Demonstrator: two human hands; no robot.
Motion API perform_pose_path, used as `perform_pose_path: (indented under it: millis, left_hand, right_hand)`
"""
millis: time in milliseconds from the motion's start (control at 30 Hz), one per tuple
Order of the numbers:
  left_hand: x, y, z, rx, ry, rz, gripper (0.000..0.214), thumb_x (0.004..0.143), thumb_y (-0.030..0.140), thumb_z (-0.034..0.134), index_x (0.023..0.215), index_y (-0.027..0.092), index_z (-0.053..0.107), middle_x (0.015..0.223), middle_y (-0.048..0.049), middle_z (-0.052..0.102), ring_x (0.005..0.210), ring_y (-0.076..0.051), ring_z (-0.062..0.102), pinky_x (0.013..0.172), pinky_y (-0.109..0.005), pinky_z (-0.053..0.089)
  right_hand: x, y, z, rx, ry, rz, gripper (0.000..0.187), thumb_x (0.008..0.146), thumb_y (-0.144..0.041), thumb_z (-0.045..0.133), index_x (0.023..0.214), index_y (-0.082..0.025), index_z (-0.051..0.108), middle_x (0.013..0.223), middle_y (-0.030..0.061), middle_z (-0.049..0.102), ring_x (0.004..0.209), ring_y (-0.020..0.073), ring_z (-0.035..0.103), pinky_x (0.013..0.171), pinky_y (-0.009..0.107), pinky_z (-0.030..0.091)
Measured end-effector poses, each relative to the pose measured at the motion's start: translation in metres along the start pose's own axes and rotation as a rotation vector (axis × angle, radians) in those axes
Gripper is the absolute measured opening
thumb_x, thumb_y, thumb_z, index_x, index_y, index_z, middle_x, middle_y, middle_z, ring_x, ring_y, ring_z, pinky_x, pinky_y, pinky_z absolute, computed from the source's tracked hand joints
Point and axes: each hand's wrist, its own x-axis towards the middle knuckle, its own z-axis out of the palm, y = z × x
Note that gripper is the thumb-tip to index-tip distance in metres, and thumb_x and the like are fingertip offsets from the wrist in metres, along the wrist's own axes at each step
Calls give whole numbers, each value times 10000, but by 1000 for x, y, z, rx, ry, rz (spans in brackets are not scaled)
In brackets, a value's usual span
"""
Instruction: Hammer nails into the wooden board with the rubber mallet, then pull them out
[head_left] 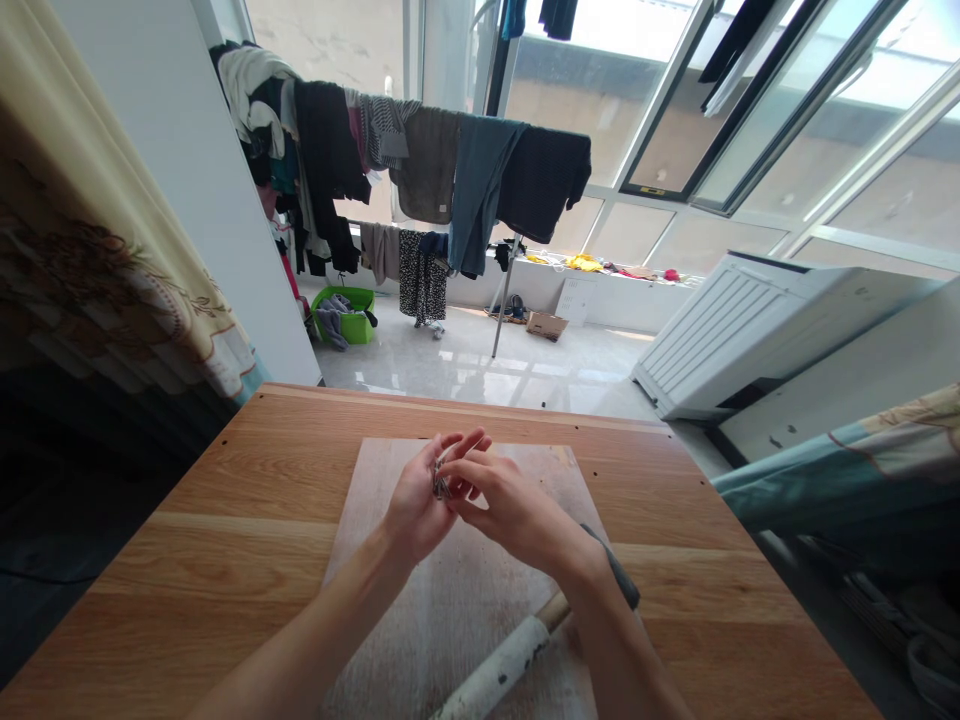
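Observation:
A small bunch of thin metal nails (441, 482) rests in the cupped palm of my left hand (415, 505), held above the board. My right hand (506, 500) comes in from the right, its fingers bent together over the nails and touching them. Whether a single nail is pinched between those fingertips is hidden. Under both hands lies a flat, worn wooden board (390, 600). A hammer lies on the board's right side, with a dark head (619, 572) and a white-wrapped handle (499, 672); my right forearm covers part of it.
The board sits on a wooden table (225, 520) with several small dark holes near its edges. Beyond it, clothes (487, 170) hang on a drying rack, with a green basket (352, 318) on the floor. A white cabinet-like unit (727, 330) stands right; curtains flank both sides.

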Motion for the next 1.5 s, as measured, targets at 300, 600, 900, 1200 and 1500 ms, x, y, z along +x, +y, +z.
perform_pose_path:
  millis: [300, 600, 900, 1200, 1500]
  left_hand:
    - [-1, -3, 2, -3, -47, -13, 324, 1052, 271, 449, 930, 118, 708, 1129, -147, 765, 1111, -220, 715, 988, -297, 535]
    - [-1, -5, -1, -22, -123, -20, 386, 1044, 361, 428, 990, 98, 705, 1228, -199, 719, 1253, -300, 641, 1112, -428, 476]
    - [-6, -7, 4, -79, -58, -34, 377, 1036, 383, 430, 957, 117, 686, 1199, -198, 729, 1219, -303, 661, 1051, -425, 526]
    - [-10, -16, 3, -77, 27, 98, 398, 1033, 414, 423, 926, 131, 681, 1135, -162, 760, 1083, -271, 719, 1010, -413, 542]
    - [-7, -24, -4, -16, 46, 191, 345, 1006, 401, 481, 924, 144, 698, 1072, -121, 779, 1015, -247, 725, 960, -379, 542]
  right_hand:
    - [4, 1, -1, -98, 56, 19, 301, 857, -55, 747, 1126, -173, 684, 1104, 88, 709, 965, 220, 643, 862, 352, 508]
    - [2, -2, 0, -66, 12, 65, 327, 868, -82, 738, 1164, -216, 705, 1217, 84, 655, 1117, 239, 616, 997, 395, 490]
    - [5, -5, 3, -50, 69, 104, 305, 879, -116, 726, 1166, -212, 685, 1112, 72, 680, 1010, 221, 641, 895, 345, 486]
    - [6, -6, 20, -68, 78, 219, 117, 871, -99, 682, 924, -186, 626, 878, 35, 690, 815, 194, 628, 679, 280, 418]
    - [11, -11, 23, -9, 98, 271, 187, 797, -8, 639, 871, -179, 655, 879, 67, 755, 827, 219, 690, 716, 297, 469]
